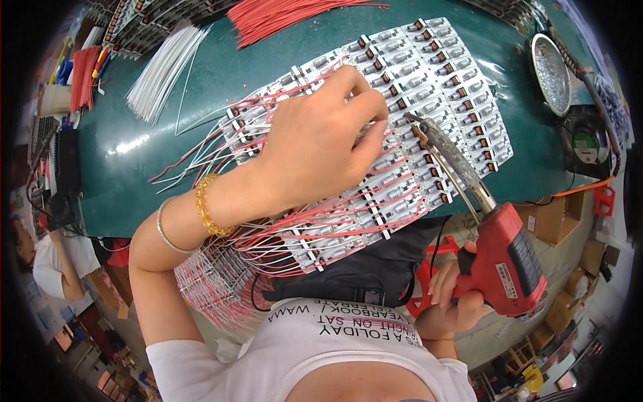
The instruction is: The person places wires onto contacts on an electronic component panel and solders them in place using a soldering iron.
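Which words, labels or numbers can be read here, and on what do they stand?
White T-shirt: dark capital lettering, upside down in view, partly readable; not copied here.
Red soldering gun: small pale label, too small to read.
Black device at right: pale sticker, too small to read.

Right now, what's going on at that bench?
The person's right hand grips a red-and-black soldering gun, its tip over a panel of small white circuit boards. The left hand is bent over the panel; whether it holds anything is unclear. Thin red and white wires trail from the panel's left part, while its right side shows none.
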Demonstrator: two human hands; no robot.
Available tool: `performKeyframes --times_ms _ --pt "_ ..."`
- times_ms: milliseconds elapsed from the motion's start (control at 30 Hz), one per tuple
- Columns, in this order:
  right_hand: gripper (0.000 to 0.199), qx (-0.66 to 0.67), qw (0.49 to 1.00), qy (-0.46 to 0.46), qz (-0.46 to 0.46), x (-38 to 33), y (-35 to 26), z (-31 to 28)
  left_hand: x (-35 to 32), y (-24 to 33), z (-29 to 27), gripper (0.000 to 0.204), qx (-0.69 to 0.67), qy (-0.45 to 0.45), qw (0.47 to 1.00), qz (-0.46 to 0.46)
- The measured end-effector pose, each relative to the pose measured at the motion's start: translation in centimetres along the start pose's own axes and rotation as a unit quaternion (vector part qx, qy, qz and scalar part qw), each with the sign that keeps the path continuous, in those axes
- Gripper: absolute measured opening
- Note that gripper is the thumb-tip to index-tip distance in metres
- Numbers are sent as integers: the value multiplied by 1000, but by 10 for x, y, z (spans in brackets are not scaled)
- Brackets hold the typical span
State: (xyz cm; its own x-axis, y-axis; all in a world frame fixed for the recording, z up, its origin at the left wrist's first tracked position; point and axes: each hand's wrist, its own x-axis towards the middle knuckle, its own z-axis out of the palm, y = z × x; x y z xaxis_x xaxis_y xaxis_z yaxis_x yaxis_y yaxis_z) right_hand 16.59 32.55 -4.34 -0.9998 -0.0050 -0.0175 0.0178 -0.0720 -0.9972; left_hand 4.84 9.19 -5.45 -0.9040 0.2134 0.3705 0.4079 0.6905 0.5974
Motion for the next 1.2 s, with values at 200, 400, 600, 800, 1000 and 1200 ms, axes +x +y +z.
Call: performKeyframes --times_ms 200,400,600,800,1000,1200 --pt "83 15 1000 4 -6 -2 2 -4 2 -5 -12 11 -34 -70 996 33" --pt "82 53 999 12 3 -10 1 -10 -1 3 -15 13 72 -24 997 20" --pt "81 61 998 19 -16 -15 6 -12 -7 11 -4 14 62 1 996 58" --pt "82 -6 1000 -3 19 -17 8 -17 -8 8 5 15 61 -4 997 50" --pt "73 35 995 43 78 -25 16 -21 -8 6 5 15 55 1 997 55" --pt "73 -1 1000 21 20 -23 8 -15 -8 7 5 15 63 6 997 53"
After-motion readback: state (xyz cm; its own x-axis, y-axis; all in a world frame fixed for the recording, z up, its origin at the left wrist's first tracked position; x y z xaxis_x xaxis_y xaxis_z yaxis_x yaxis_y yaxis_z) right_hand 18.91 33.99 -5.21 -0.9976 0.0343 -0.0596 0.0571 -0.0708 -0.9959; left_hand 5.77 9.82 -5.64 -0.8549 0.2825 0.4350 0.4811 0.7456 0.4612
